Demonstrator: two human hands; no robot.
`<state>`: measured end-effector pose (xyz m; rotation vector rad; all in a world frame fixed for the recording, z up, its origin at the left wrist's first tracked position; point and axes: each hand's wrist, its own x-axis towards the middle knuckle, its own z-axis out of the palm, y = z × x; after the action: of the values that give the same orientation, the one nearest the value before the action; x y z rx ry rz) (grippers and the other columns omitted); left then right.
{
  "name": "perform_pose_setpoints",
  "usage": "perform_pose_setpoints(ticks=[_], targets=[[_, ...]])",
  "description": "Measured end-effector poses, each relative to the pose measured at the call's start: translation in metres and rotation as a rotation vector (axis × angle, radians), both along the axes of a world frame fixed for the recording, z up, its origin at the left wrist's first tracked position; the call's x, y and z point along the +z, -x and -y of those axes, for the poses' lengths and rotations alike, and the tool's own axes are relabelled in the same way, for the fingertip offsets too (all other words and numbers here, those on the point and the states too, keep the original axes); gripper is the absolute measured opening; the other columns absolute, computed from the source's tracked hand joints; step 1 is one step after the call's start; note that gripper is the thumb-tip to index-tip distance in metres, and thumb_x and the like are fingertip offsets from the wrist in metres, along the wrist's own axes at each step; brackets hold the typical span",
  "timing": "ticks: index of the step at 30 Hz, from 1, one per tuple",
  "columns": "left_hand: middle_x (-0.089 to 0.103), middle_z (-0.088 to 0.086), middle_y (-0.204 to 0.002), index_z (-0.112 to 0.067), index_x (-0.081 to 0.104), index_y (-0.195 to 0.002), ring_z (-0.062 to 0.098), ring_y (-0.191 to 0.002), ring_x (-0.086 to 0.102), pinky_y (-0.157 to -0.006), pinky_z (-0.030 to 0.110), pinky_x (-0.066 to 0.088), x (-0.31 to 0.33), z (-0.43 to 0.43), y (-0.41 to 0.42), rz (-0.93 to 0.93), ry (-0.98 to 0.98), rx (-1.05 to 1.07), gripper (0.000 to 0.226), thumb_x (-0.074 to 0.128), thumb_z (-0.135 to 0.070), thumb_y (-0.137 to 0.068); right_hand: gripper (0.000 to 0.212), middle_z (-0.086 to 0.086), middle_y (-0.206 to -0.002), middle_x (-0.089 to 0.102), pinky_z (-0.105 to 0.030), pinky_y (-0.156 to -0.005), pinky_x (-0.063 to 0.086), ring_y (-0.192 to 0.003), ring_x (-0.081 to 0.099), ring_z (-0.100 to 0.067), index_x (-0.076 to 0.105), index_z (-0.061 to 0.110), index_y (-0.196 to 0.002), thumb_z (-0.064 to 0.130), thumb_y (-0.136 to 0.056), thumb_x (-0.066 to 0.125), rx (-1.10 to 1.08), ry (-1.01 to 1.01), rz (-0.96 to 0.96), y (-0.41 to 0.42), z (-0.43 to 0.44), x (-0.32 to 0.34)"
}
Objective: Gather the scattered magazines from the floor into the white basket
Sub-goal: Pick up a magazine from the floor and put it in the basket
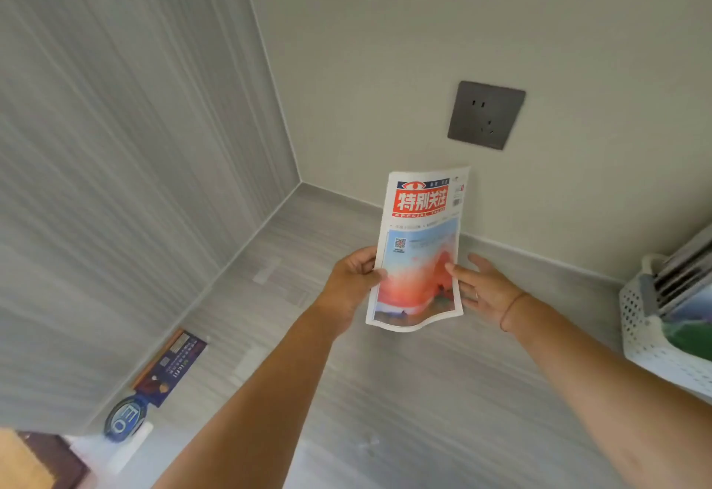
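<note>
Grey floor: pale wood-grain planks with faint streaks, running into a corner.
Left wall: grey, streaked like the floor, meeting it at a thin pale seam.
Back wall: plain off-white, with a low grey skirting along its foot.
Socket: dark grey square plate on the back wall, above the held magazine.
Magazine: held up above the floor near the corner, cover toward the camera, lower edge curling; white border, red sunset picture.
Cover writing: large white Chinese characters 特别关注 on a red block, "SPECIAL" beneath it, the rest of that line blurred; a QR code on the picture; small print unreadable.
Left hand: closed on the magazine's left edge, thumb across the front.
Right hand: fingers spread, fingertips touching the right edge; no firm grip shows. A thin band circles the wrist.
Basket: white, perforated, at the right edge of view, with several magazines standing in it.
Floor magazine: dark cover, lying by the left wall, text too blurred to read.
Round blue item: just below it, marked "EO".
</note>
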<state>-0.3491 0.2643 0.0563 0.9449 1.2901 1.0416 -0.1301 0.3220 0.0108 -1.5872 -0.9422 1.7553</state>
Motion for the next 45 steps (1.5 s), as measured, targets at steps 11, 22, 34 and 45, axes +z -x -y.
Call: perform_pose_setpoints(ticks=[11, 22, 34, 45], targets=[[0.072, 0.001, -0.106, -0.021, 0.071, -0.104, 0.027, -0.095, 0.067, -0.081, 0.036, 0.056, 0.048, -0.003, -0.081, -0.108, -0.058, -0.007, 0.023, 0.059, -0.010, -0.088, 0.029, -0.011, -0.105, 0.066, -0.030, -0.077, 0.054, -0.082, 0.065, -0.020, 0.064, 0.005, -0.111, -0.001, -0.083, 0.063, -0.202, -0.300, 0.160, -0.110, 0.037, 0.052], [0.073, -0.001, -0.092, -0.017, 0.073, -0.096, 0.016, -0.080, 0.070, -0.073, 0.027, 0.057, 0.097, -0.016, -0.276, -0.033, -0.180, -0.194, 0.018, 0.065, -0.007, -0.083, 0.027, 0.001, -0.094, 0.068, -0.030, -0.083, 0.049, -0.086, 0.066, -0.021, 0.068, 0.011, -0.108, 0.012, -0.081, 0.068, -0.471, -0.508, 0.472, -0.299, 0.100, 0.131], [0.066, -0.015, -0.073, -0.033, 0.065, -0.066, 0.002, -0.060, 0.063, -0.044, 0.009, 0.042, 0.058, -0.012, -0.392, -0.256, -0.113, -0.104, 0.022, 0.070, -0.016, -0.080, 0.020, 0.001, -0.076, 0.071, -0.026, -0.066, 0.050, -0.068, 0.063, -0.017, 0.067, 0.026, -0.070, 0.007, -0.077, 0.069, -0.581, -0.430, 0.551, -0.399, 0.120, 0.094], [0.068, -0.005, -0.081, -0.021, 0.060, -0.077, 0.015, -0.075, 0.063, -0.055, 0.017, 0.043, 0.008, -0.018, -0.409, -0.442, -0.095, 0.092, 0.017, 0.077, -0.021, -0.073, 0.009, -0.010, -0.094, 0.071, -0.044, -0.081, 0.057, -0.087, 0.069, -0.028, 0.066, 0.013, -0.087, 0.011, -0.079, 0.069, -0.616, -0.297, 0.511, -0.411, 0.101, 0.043]])
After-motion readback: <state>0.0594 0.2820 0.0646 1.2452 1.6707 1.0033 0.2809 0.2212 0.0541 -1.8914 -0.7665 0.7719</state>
